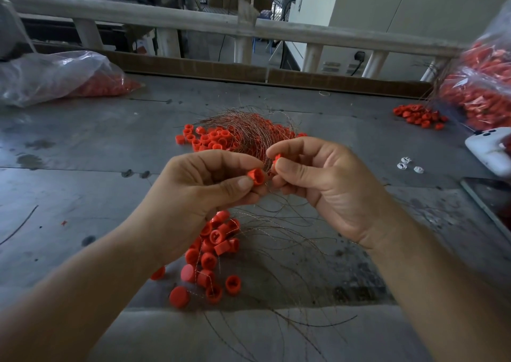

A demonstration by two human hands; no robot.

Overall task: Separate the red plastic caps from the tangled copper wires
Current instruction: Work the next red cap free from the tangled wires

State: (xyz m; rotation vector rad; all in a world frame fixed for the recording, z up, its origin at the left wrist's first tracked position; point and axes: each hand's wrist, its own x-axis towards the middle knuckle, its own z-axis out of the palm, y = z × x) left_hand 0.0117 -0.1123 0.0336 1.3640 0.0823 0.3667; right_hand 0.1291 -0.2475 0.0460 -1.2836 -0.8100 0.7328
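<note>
My left hand (204, 184) pinches a red plastic cap (256, 176) between thumb and forefinger, its open end facing me. My right hand (320, 184) pinches a smaller red piece (276, 158) close beside it, with thin copper wires (276, 237) trailing down from both hands. A tangled bundle of copper wire (249, 129) lies on the grey table (83, 173) just beyond my hands, over a heap of red caps (206, 139). Another heap of red caps (213, 254) with wires attached lies below my hands near the front edge.
A clear plastic bag with red caps (55, 77) lies at the far left. A fuller bag of caps (481, 85) stands at the right, with loose caps (420, 115) beside it. A white device (489, 149), a dark tablet (492, 198) and small white bits (409, 165) lie at right.
</note>
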